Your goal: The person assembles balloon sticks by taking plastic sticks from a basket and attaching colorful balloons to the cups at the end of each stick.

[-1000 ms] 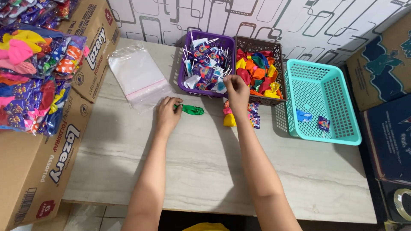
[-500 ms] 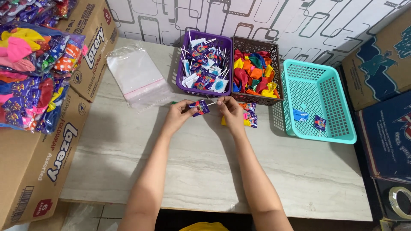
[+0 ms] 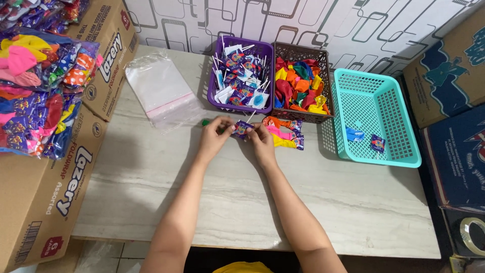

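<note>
Both hands meet mid-table: left hand (image 3: pixel 213 137) and right hand (image 3: pixel 261 139) pinch one small purple-wrapped lollipop (image 3: pixel 242 128) between their fingertips. Three latticed plastic baskets sit just beyond: purple basket (image 3: pixel 212 91) (lollipops), brown basket (image 3: pixel 323 114) (balloons), teal basket (image 3: pixel 399 156) holding two packets. Clear bags (image 3: pixel 161 93) lie far left.
</note>
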